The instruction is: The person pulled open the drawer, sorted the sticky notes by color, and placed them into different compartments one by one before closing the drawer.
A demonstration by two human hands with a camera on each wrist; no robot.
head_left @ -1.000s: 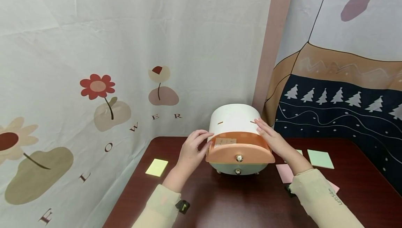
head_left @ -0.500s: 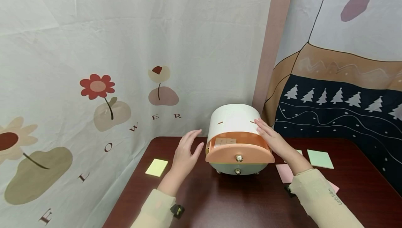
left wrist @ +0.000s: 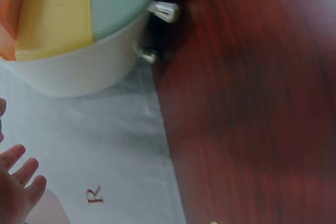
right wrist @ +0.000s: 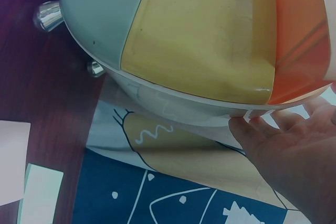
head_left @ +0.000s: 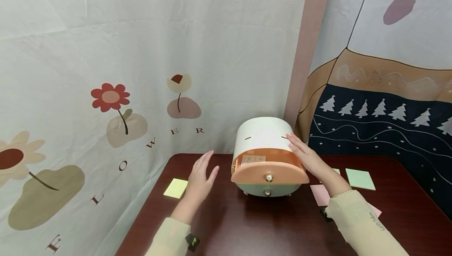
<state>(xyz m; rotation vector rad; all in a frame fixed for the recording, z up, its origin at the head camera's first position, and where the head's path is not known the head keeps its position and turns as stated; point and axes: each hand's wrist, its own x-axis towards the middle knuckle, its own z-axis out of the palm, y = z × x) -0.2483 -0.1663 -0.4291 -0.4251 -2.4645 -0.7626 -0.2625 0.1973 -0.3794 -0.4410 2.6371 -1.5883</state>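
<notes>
A white rounded drawer box point(head_left: 265, 132) stands on the table, its orange drawer point(head_left: 247, 175) pulled out at the front. Inside that drawer lies a beige card or packet point(head_left: 253, 159). Below, the yellow drawer point(right wrist: 205, 40) and pale green drawer point(right wrist: 105, 19) look pushed in. My right hand point(head_left: 306, 157) rests on the box's right side, fingers extended along the white shell. Away from the box, my left hand point(head_left: 197, 183) hovers left of it with fingers fairly straight, holding nothing. It overlaps the edge of the yellow sticky notes point(head_left: 175, 188) in the head view; contact cannot be told.
Green sticky notes point(head_left: 360, 178) and pink sticky notes point(head_left: 319, 194) lie on the dark red table point(head_left: 254, 228), right of the box. More notes are partly hidden under the right forearm. A printed curtain point(head_left: 219, 52) hangs close behind and along the left.
My left hand has left the box's left edge and moved left and slightly down, toward the yellow sticky notes. The right hand and the box have stayed in place.
</notes>
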